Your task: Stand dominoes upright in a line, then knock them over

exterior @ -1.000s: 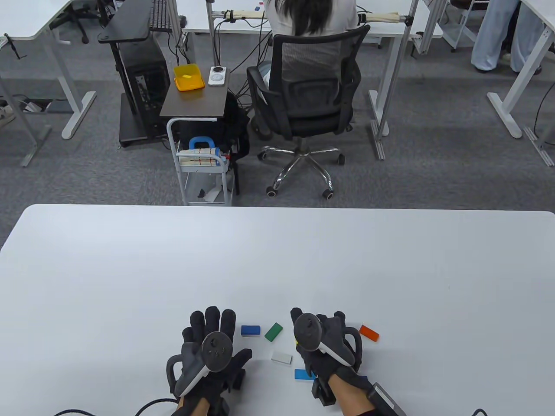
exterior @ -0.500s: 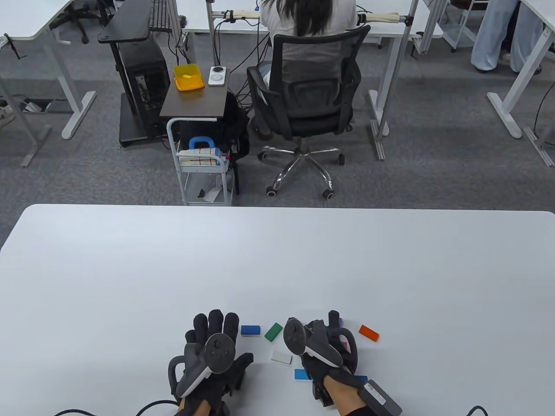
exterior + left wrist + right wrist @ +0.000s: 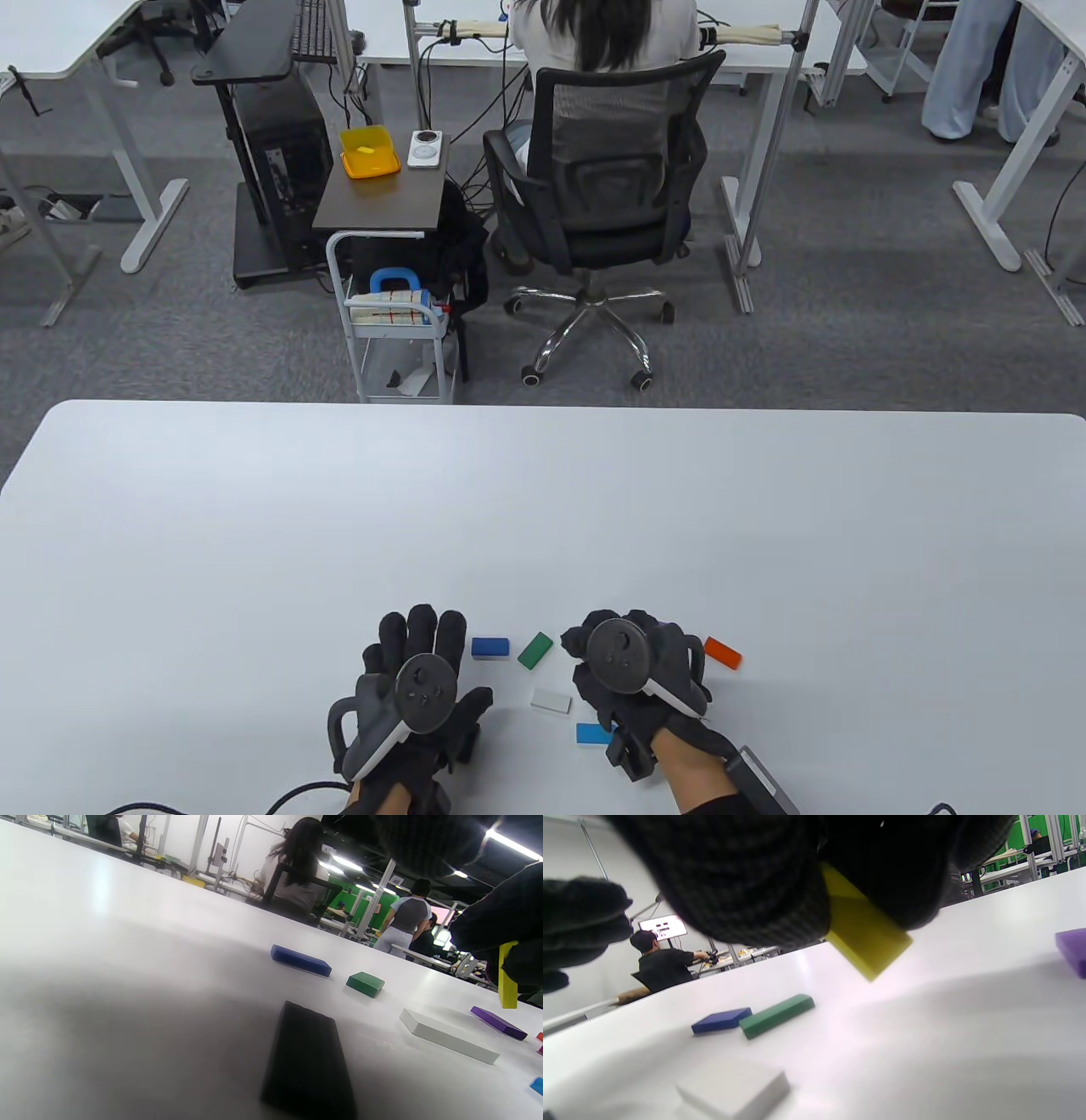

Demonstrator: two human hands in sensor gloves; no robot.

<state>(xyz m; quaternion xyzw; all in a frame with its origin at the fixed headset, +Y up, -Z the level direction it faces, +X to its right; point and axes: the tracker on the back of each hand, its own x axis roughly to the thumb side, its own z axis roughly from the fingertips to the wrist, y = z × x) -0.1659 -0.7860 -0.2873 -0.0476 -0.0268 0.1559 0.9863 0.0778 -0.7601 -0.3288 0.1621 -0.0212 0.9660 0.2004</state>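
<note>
My right hand [image 3: 632, 666] hovers just above the white table [image 3: 543, 509], fingers curled round a yellow domino [image 3: 865, 929] that is tilted and off the surface; it also shows as the yellow domino [image 3: 507, 976]. My left hand [image 3: 416, 671] lies flat on the table with straight fingers, holding nothing. Between the hands lie a dark blue domino [image 3: 490, 648], a green domino [image 3: 534, 650], a white domino [image 3: 551, 700] and a light blue domino [image 3: 591, 733]. An orange domino [image 3: 722, 652] lies right of my right hand. A purple domino [image 3: 498, 1022] lies flat beneath that hand.
All dominoes lie near the table's front edge; the wide far part of the table is bare white surface. A dark flat shape [image 3: 307, 1060] sits close to the left wrist camera. Beyond the table a person sits on an office chair [image 3: 602, 195].
My right hand swung left and back and now hangs knuckles-up with its fingers curled under, covering the purple domino from above. The left hand and the lying dominoes stay put.
</note>
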